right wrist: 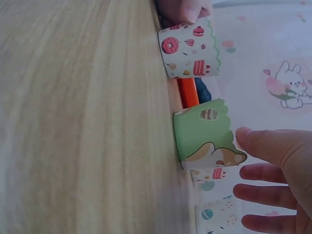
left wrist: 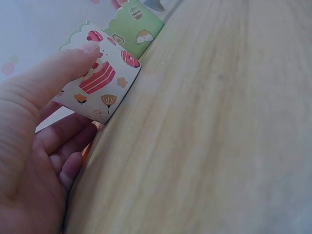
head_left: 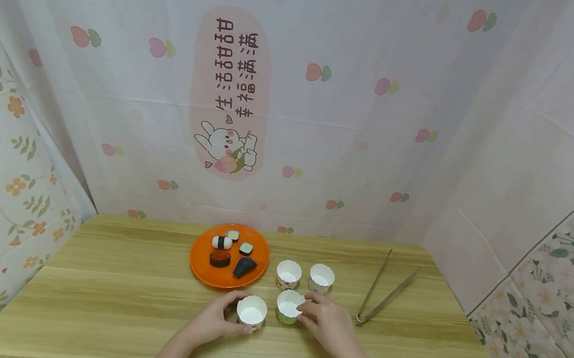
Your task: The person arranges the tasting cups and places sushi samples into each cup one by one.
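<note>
My left hand (head_left: 216, 319) holds a white paper baking cup (head_left: 251, 313) with cake and doughnut prints, thumb on its near side and fingers round its far side. In the left wrist view, the thumb presses the printed wall of this cup (left wrist: 100, 80). Just right of it stands a green paper baking cup (head_left: 288, 307) with a dog print. My right hand (head_left: 325, 321) is at this cup's right rim. In the right wrist view, its fingers (right wrist: 263, 191) are spread and extended beside the green cup (right wrist: 204, 134), with the thumb by the rim.
Two more paper baking cups, a left one (head_left: 288, 275) and a right one (head_left: 321, 278), stand behind. An orange plate (head_left: 205, 276) at the back carries several toy sushi pieces (head_left: 220, 258). Metal tongs (head_left: 372, 309) lie spread on the right. A printed curtain (head_left: 324, 136) hangs behind the table.
</note>
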`<state>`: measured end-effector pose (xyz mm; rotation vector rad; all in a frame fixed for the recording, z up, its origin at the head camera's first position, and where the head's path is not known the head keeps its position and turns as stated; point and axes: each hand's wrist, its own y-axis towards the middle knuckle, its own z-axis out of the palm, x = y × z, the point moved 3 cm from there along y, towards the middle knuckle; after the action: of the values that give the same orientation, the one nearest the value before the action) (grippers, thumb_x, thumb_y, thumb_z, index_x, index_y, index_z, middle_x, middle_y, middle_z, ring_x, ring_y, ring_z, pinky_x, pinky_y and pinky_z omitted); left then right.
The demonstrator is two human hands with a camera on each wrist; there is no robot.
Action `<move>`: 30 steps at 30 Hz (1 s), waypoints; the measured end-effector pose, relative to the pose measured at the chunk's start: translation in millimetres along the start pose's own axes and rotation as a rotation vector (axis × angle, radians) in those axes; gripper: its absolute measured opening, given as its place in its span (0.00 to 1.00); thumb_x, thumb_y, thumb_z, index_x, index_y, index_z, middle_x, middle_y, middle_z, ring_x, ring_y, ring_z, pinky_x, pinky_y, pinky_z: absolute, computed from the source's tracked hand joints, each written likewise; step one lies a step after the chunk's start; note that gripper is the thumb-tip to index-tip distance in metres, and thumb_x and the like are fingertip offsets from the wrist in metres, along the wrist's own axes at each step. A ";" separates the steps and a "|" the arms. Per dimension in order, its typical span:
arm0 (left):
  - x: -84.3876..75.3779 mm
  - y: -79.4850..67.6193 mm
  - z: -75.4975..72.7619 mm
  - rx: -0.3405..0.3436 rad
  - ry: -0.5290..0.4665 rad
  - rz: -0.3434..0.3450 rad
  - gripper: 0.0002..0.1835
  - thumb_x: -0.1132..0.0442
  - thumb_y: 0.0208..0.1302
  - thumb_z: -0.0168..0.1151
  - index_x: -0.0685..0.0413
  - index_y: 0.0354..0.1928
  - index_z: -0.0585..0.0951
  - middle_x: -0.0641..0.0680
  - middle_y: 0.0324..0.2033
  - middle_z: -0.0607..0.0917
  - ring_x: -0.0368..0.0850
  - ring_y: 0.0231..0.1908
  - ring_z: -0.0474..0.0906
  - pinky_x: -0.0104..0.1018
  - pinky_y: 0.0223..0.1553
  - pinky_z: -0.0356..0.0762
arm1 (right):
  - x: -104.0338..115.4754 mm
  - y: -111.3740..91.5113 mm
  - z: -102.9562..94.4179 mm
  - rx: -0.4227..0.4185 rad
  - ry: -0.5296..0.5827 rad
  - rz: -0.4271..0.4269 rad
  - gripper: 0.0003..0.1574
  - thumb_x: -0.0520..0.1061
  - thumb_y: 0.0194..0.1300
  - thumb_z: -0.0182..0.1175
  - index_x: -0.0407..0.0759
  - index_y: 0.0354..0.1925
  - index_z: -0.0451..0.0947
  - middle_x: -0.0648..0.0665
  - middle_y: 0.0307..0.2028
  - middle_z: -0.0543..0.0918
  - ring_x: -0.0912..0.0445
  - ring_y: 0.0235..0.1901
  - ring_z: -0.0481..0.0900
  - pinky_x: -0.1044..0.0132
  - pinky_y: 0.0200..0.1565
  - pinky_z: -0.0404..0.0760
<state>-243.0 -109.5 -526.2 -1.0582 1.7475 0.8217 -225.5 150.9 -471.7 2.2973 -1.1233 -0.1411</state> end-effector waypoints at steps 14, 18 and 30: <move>2.5 1.0 0.6 0.001 -0.002 0.012 0.35 0.55 0.46 0.78 0.53 0.58 0.74 0.49 0.51 0.78 0.52 0.54 0.70 0.54 0.57 0.64 | 8.3 6.9 -10.6 0.016 0.001 -0.001 0.11 0.46 0.50 0.73 0.47 0.35 0.86 0.41 0.45 0.83 0.50 0.41 0.83 0.56 0.38 0.83; 2.1 0.8 0.7 0.002 -0.005 0.014 0.36 0.55 0.46 0.78 0.54 0.59 0.74 0.50 0.52 0.78 0.52 0.54 0.70 0.54 0.57 0.65 | 13.3 10.4 -13.4 0.026 -0.012 -0.004 0.12 0.46 0.51 0.73 0.47 0.36 0.86 0.43 0.46 0.83 0.49 0.43 0.83 0.54 0.40 0.83; 3.9 1.7 0.9 0.009 0.007 0.016 0.38 0.54 0.47 0.77 0.59 0.61 0.74 0.54 0.55 0.78 0.55 0.58 0.69 0.58 0.60 0.63 | 32.6 21.0 -13.1 -0.029 0.011 -0.085 0.15 0.46 0.47 0.75 0.48 0.36 0.86 0.48 0.39 0.84 0.56 0.36 0.82 0.61 0.36 0.82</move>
<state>-245.1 -109.3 -530.0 -1.0435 1.7666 0.8201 -214.8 122.1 -444.7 2.3179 -1.0114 -0.1762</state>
